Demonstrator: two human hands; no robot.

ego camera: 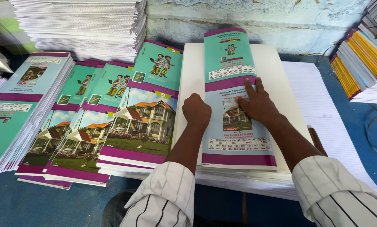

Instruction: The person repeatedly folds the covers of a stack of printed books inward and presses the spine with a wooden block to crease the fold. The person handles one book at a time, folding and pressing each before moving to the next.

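Left hand (196, 110): fisted, pressed beside notebook cover (232, 105) | right hand (255, 103): flat, fingers spread, laid on cover | nothing gripped

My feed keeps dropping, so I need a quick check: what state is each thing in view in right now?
Left hand: closed in a fist, knuckles pressing the cover's left edge.
Right hand: flat, fingers spread on the cover.
Folded cover: lying on the white sheet pile, far end curling up.
White sheet pile: stacked flat under the cover.
Printed covers: fanned in overlapping stacks at left.
Bound notebooks: piled at right, spines outward.
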